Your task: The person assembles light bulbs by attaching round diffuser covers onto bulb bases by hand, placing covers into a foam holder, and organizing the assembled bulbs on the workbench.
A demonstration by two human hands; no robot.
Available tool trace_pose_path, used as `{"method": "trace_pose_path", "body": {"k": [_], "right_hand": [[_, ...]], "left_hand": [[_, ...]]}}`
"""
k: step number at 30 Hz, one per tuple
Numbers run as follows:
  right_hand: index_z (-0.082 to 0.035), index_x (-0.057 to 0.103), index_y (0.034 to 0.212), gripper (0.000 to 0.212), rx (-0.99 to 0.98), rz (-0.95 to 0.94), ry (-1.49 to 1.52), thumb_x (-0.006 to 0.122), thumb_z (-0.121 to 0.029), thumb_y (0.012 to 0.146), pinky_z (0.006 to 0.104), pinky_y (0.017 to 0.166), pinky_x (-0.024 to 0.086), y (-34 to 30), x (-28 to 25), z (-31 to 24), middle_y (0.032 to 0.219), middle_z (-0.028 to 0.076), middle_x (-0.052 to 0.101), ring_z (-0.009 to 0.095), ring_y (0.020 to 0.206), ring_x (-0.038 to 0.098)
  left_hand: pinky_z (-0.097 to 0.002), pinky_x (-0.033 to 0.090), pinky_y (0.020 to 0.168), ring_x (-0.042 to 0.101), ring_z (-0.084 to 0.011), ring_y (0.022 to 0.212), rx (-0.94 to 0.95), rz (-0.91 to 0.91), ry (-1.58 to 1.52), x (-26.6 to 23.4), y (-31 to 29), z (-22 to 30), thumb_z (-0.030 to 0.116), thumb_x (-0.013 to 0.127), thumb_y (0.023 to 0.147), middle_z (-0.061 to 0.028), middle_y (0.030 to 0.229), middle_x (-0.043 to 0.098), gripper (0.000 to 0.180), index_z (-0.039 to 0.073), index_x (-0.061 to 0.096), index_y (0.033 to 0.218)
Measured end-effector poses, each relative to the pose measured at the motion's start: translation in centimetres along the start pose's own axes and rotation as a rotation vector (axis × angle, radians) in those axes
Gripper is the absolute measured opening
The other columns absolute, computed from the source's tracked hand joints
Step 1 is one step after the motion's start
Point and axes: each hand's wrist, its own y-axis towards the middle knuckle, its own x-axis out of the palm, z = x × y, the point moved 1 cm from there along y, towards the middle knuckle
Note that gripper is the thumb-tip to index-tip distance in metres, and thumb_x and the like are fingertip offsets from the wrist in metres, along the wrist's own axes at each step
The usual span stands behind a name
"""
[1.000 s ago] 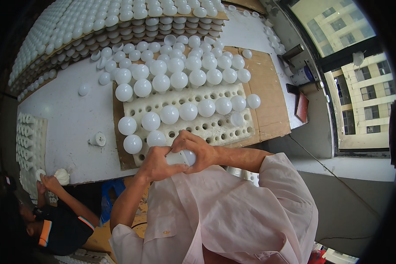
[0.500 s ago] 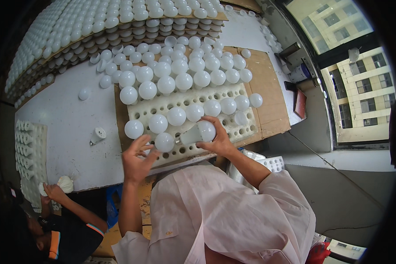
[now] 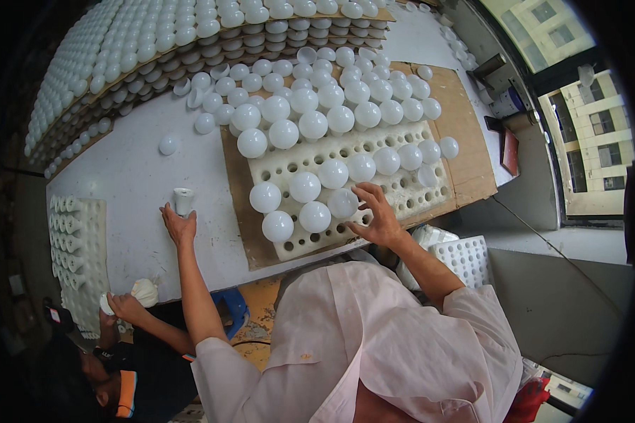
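Beside a white plastic bulb base (image 3: 183,199) standing on the table, my left hand (image 3: 180,224) is stretched out with its fingers apart. Its fingertips lie around the lower end of the base; whether they touch it is hard to see. My right hand (image 3: 378,220) is open, thumb and fingers spread, just right of a round white bulb (image 3: 343,203) set on the foam board (image 3: 307,156). To the left of that bulb sit two more in the front row, including the end bulb (image 3: 277,226). Behind runs another row of white bulbs (image 3: 304,187).
Loose white domes (image 3: 275,108) crowd the board's far side. Stacked trays of domes (image 3: 204,32) fill the far left. A co-worker's hand (image 3: 127,308) is at the lower left, near a foam rack of bases (image 3: 92,240). Cardboard (image 3: 466,166) lies under the board.
My right hand has released the bulb it held, which now sits on the board. My left hand has moved left from the board to the bulb base. The whole view has shifted.
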Motion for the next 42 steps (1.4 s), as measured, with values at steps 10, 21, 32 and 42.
{"method": "trace_pose_path", "body": {"k": [10, 21, 32, 42], "right_hand": [[-0.007, 0.05, 0.123, 0.059, 0.296, 0.507, -0.248, 0.074, -0.008, 0.069, 0.0373, 0.082, 0.048, -6.4, -7.5, 12.1, 0.116, 0.016, 0.051, 0.029, 0.1, 0.054], [-0.007, 0.045, 0.129, 0.078, 0.663, 0.379, -0.439, 0.079, -0.037, 0.065, 0.0484, 0.095, 0.037, -2.6, -10.9, 15.3, 0.118, 0.021, 0.051, 0.038, 0.111, 0.047], [-0.01, 0.026, 0.141, 0.101, 0.279, 0.298, 0.487, 0.085, -0.008, 0.058, 0.0405, 0.101, 0.037, -3.7, -11.7, 9.3, 0.125, 0.014, 0.05, 0.025, 0.117, 0.048], [-0.01, 0.023, 0.143, 0.11, 0.178, 0.051, 0.912, 0.089, -0.02, 0.056, 0.0384, 0.102, 0.036, -2.6, -10.8, 4.3, 0.127, 0.014, 0.049, 0.023, 0.119, 0.046]], "left_hand": [[-0.0429, 0.049, 0.087, 0.061, -0.0371, 0.099, -0.126, 0.106, 0.05, 2.2, 5.5, -1.8, 0.027, 0.079, 0.067, -0.0203, 0.11, 0.062, 0.063, 0.0, 0.052, 0.118], [-0.0288, 0.051, 0.067, 0.063, -0.0218, 0.083, -0.15, 0.193, -1.032, -4.0, -8.0, 8.1, 0.019, 0.063, 0.087, -0.0195, 0.115, 0.059, 0.044, -0.004, 0.048, 0.121], [-0.022, 0.042, 0.045, 0.056, -0.013, 0.057, 0.075, -0.765, -1.427, -2.7, -20.9, 25.9, 0.011, 0.064, 0.076, -0.0257, 0.099, 0.064, 0.05, -0.011, 0.048, 0.117], [-0.021, 0.041, 0.046, 0.051, -0.0081, 0.053, 0.135, -1.116, -1.358, 0.6, -25.1, 33.1, 0.012, 0.066, 0.077, -0.0096, 0.079, 0.062, 0.039, -0.007, 0.053, 0.109]]}}
